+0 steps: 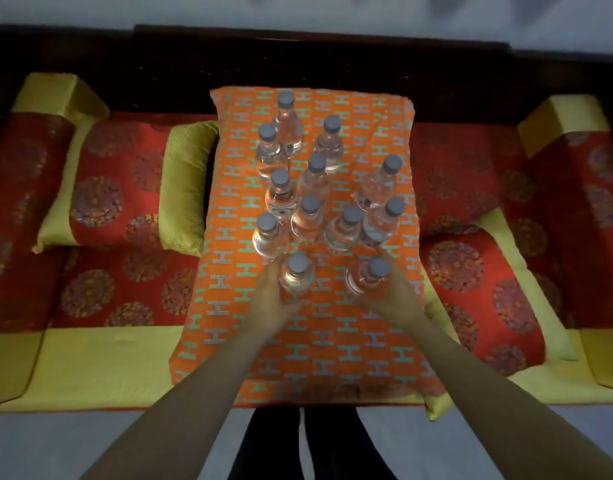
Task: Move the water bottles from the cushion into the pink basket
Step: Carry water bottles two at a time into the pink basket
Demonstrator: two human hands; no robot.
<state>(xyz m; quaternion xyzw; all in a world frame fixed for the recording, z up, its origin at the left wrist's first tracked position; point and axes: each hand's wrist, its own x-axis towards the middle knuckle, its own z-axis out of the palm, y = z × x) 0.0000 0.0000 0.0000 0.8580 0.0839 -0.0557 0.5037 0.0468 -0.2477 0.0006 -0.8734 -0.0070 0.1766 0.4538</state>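
Several clear water bottles with grey caps stand upright on an orange patterned cushion [308,344] in the middle of the view. My left hand [270,299] grips the nearest left bottle [297,275] round its body. My right hand [397,292] grips the nearest right bottle [369,277]. Both held bottles are upright at the front of the group, close to the cushion. The other bottles [315,181] stand behind them in loose rows. No pink basket is in view.
The cushion lies on a sofa with a red and yellow seat [100,355]. Red and yellow pillows [118,188] lie to the left, and another pillow [485,292] lies to the right. A dark wooden backrest [298,57] runs behind. Grey floor [55,445] lies in front.
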